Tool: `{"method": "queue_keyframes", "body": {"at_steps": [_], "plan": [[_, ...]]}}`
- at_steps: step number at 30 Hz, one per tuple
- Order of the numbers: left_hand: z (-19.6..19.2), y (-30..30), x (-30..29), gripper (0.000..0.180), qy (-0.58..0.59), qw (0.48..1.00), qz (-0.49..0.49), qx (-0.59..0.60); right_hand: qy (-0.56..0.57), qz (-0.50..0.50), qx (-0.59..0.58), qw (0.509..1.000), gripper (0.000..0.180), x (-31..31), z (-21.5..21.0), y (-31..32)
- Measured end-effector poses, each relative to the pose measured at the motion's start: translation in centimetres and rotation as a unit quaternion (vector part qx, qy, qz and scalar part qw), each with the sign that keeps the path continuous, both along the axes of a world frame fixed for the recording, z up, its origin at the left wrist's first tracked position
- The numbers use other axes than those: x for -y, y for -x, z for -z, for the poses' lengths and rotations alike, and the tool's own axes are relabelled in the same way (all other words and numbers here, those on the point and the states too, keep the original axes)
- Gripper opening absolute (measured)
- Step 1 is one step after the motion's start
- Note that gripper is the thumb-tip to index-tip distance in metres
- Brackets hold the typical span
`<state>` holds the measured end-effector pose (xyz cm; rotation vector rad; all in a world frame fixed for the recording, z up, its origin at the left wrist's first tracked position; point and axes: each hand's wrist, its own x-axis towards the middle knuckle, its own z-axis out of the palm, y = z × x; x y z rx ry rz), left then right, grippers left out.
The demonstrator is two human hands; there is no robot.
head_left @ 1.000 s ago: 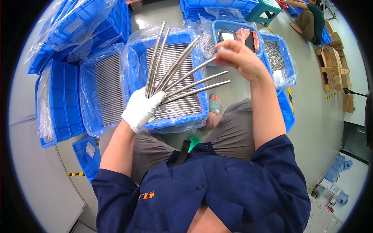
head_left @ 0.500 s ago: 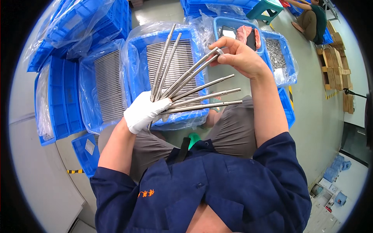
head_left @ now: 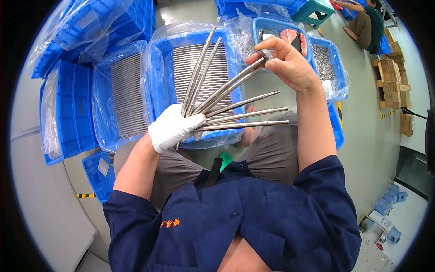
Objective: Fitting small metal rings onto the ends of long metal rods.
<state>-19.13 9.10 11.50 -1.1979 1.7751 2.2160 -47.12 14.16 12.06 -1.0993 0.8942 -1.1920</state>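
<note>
My left hand (head_left: 172, 129), in a white glove, is closed round several slim metal rods (head_left: 244, 114) that spread out like a fan. Two of them point up and away, others to the right. Bare, my right hand (head_left: 292, 68) pinches a small grey metal ring (head_left: 266, 55) between thumb and fingers. That ring is at the far tip of one rod; whether it sits over the tip or only touches it, I cannot tell. Below the fan, a blue crate (head_left: 161, 59) lined with clear plastic holds rows of similar rods.
Another lined crate of rods (head_left: 127, 95) stands to the left, beside stacked blue crates (head_left: 74, 109). At the right are a blue basin (head_left: 255, 27) with a pink cloth and a crate of small metal parts (head_left: 324, 63). A person (head_left: 369, 27) crouches near wooden pallets (head_left: 389, 77).
Both hands and the fanned rods have shifted slightly to the right. The ring in my right fingers now shows more plainly at the rod's tip.
</note>
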Motion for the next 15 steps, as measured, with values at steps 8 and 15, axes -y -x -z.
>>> {"method": "queue_keyframes", "body": {"at_steps": [8,15], "plan": [[0.0,0.3,-0.2,0.022,0.012,0.998,0.044,0.036,-0.042,-0.023,-0.125,0.991,0.033,-0.3,-0.9,-0.8],[-0.2,0.3,-0.5,0.024,-0.009,0.998,0.062,0.026,0.007,0.013,-0.106,0.994,0.028,-0.5,-0.7,0.6]]}}
